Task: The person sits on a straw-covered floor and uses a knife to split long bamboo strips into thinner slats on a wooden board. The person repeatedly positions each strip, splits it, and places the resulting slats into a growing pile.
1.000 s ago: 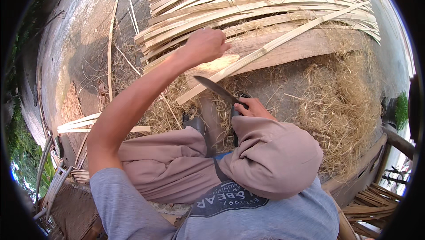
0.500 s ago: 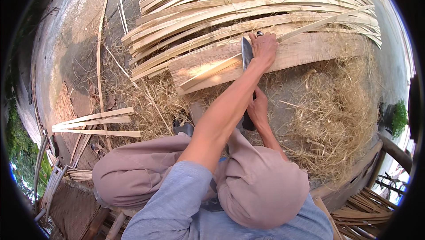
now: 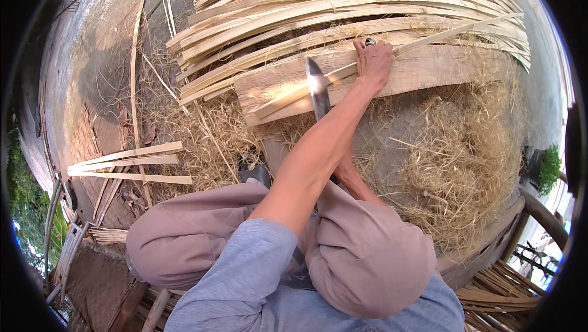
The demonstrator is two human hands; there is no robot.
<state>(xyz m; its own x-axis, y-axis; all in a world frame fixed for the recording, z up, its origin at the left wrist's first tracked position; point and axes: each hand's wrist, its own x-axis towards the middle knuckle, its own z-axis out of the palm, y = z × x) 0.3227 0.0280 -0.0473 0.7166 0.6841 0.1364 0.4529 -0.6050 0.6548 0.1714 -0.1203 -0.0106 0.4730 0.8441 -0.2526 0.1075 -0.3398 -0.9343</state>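
The fingers [image 3: 367, 50] of the left hand [image 3: 373, 63] are curled down onto a thin bamboo strip [image 3: 441, 33], pinning it against a wooden block [image 3: 429, 72] that lies on the ground. The strip runs slantwise across the block, its far end pointing up and right, its near end down and left. The left forearm reaches out long from the lower middle of the view. Just left of it a knife blade [image 3: 316, 84] stands edge-on, its tip at the strip on the block. The right hand itself is hidden under the left forearm, so whether its fingers are clamped on the knife handle cannot be told. Beyond the block lies a bundle of long bamboo slats [image 3: 343, 1]. Pale shavings [image 3: 465, 154] cover the ground around. A few cut slats [image 3: 128, 160] lie well apart at the left, beside the knees.
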